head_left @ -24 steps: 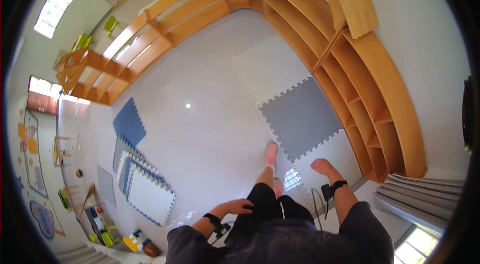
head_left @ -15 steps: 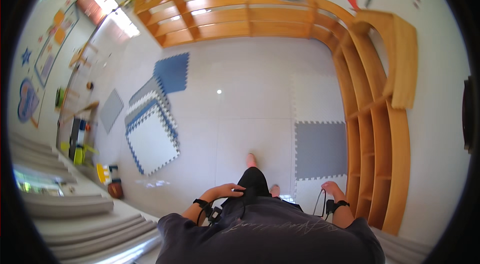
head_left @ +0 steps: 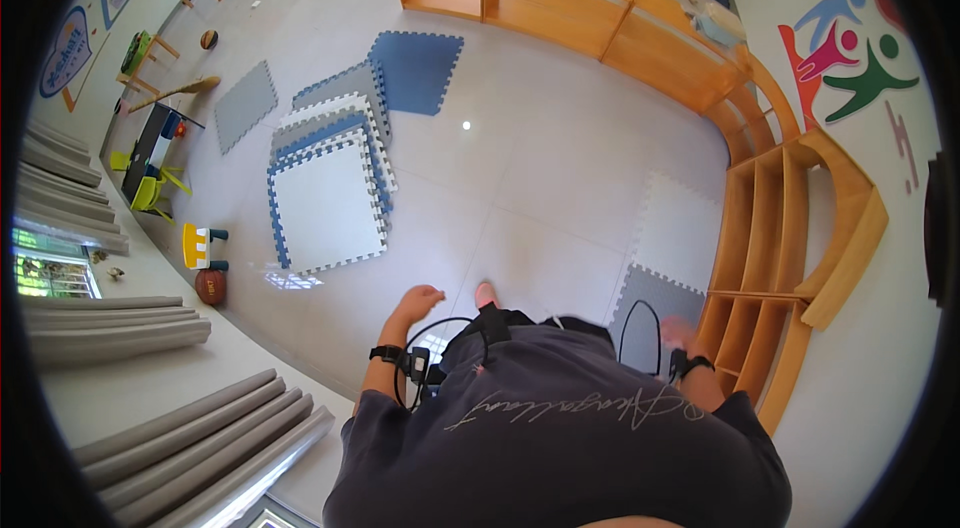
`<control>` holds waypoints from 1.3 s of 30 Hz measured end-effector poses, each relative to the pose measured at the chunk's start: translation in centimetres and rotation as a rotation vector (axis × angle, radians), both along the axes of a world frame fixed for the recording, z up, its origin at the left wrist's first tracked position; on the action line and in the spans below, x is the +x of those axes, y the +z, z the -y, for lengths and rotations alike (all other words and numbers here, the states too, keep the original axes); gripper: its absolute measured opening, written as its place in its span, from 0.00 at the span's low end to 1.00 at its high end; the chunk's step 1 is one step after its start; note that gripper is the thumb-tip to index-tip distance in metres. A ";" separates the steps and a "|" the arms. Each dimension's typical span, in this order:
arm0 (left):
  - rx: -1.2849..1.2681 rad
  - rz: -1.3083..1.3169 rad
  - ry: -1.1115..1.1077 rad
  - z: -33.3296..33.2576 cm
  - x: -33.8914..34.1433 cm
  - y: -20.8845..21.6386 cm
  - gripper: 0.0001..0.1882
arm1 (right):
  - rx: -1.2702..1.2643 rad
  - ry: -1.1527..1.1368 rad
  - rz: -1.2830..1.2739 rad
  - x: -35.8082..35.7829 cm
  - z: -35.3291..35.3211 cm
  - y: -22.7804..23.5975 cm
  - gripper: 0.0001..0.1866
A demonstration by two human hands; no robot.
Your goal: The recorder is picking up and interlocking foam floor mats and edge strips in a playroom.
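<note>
My left hand (head_left: 418, 302) hangs loosely curled, holding nothing, above the floor (head_left: 520, 178). My right hand (head_left: 676, 333) is blurred; I cannot tell its state, near the grey mat (head_left: 650, 300) beside the shelf (head_left: 770, 258).

1. The left hand (head_left: 418, 303) hangs empty over the pale tiled floor (head_left: 540, 168), fingers loosely curled, with a black strap on its wrist.
2. The right hand (head_left: 676, 333) is blurred; it hovers above a grey foam mat (head_left: 650, 300) and I cannot tell whether it holds anything.
3. A white foam mat (head_left: 683, 228) lies touching the grey one, just beside the wooden shelves (head_left: 775, 228).
4. A stack of foam mats (head_left: 325, 188), white on top, lies well apart to the left.
5. An orange ball (head_left: 210, 286) rests near a small yellow chair (head_left: 200, 246).
</note>
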State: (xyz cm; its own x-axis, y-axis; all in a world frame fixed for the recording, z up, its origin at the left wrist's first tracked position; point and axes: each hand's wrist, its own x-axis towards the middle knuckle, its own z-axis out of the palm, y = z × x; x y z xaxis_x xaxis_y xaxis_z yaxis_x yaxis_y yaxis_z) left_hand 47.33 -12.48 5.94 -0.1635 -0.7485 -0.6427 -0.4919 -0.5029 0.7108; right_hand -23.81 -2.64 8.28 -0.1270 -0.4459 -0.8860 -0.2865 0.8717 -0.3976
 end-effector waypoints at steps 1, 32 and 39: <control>0.022 0.029 0.064 0.7 2.0 0.3 0.19 | -0.146 -0.082 0.051 1.2 2.6 0.3 0.05; 0.415 0.328 0.151 60.9 14.7 -2.9 0.20 | -0.234 -0.089 -0.060 19.3 71.6 -3.8 0.13; 0.581 0.057 0.303 79.9 18.3 -22.8 0.16 | 0.186 -0.202 0.124 24.9 71.2 -14.7 0.14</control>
